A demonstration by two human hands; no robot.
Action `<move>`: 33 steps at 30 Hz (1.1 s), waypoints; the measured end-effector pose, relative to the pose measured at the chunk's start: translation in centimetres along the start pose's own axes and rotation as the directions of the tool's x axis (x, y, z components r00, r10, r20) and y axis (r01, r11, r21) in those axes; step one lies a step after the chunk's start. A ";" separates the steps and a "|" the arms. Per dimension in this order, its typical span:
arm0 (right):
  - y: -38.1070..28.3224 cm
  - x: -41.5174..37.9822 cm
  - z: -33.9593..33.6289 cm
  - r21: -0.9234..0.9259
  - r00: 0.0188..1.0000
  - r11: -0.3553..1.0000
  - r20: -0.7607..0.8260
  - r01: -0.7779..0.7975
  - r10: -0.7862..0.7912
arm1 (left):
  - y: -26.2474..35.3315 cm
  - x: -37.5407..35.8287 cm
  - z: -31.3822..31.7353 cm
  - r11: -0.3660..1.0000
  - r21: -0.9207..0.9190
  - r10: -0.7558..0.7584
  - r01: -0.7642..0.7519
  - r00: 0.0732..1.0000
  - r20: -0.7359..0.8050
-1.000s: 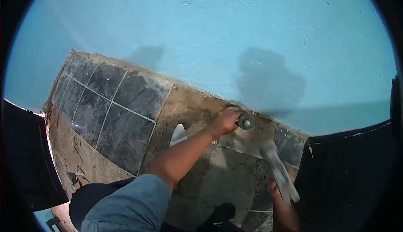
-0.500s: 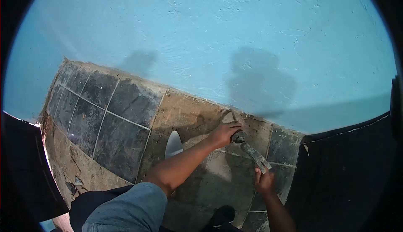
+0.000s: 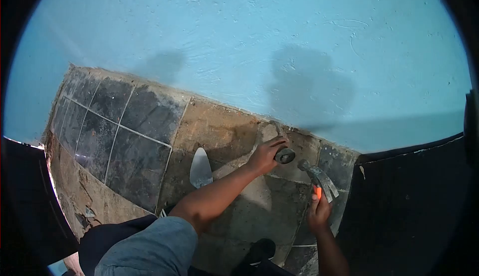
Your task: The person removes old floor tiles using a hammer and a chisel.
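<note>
Left hand (image 3: 265, 159) clenched round a chisel (image 3: 286, 155), its round end facing up, near the foot of the blue wall (image 3: 224, 31); lower end hard to make out. Right hand (image 3: 319, 215) grips a hammer (image 3: 316, 174), orange showing on the handle (image 3: 318, 192). Hammer lies at four o'clock from the chisel, near it, apart. Trowel (image 3: 200, 167) on the floor (image 3: 212, 121) at nine o'clock from left hand, partly behind the forearm (image 3: 212, 196). Dark tiles (image 3: 135, 162) at ten o'clock from trowel. Shoe (image 3: 263, 249) at six o'clock from left hand.
</note>
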State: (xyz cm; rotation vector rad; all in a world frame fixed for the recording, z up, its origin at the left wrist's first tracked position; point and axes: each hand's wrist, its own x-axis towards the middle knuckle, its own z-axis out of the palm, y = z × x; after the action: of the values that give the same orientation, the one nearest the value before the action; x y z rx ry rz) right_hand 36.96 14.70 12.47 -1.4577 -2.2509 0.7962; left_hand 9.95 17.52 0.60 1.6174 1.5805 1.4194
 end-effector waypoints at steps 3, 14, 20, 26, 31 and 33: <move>1.1 0.1 0.2 -0.023 0.997 0.998 -0.045 0.058 -0.059 | 0.5 0.3 -0.1 1.000 -0.012 -0.007 0.007 1.000 -0.002; 2.1 -1.3 -0.5 0.023 1.000 1.000 0.017 -0.006 0.006 | -1.4 0.9 0.7 0.997 0.051 0.045 -0.052 0.990 0.134; 2.7 -2.7 -0.5 0.184 0.854 0.912 -0.455 0.368 -0.253 | -2.3 0.2 2.0 0.995 0.095 -0.006 -0.012 0.981 0.192; 3.7 0.3 3.7 -0.018 0.984 0.993 -0.133 0.116 -0.117 | -1.8 1.4 1.8 0.993 -0.083 0.079 -0.083 0.996 -0.052; 1.9 1.6 2.3 -0.008 0.995 0.995 -0.034 0.095 -0.095 | -1.0 1.3 0.7 0.999 0.019 0.030 -0.030 0.998 0.050; 2.8 0.4 1.7 0.067 0.975 0.982 -0.147 0.175 -0.164 | -1.2 1.7 0.8 0.999 0.024 0.039 -0.040 0.999 0.025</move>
State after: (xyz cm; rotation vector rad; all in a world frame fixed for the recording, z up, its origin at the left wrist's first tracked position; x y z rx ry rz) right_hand 37.91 15.49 9.38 -1.2265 -2.1763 0.6979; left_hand 9.83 19.65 -0.12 1.6820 1.5661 1.4004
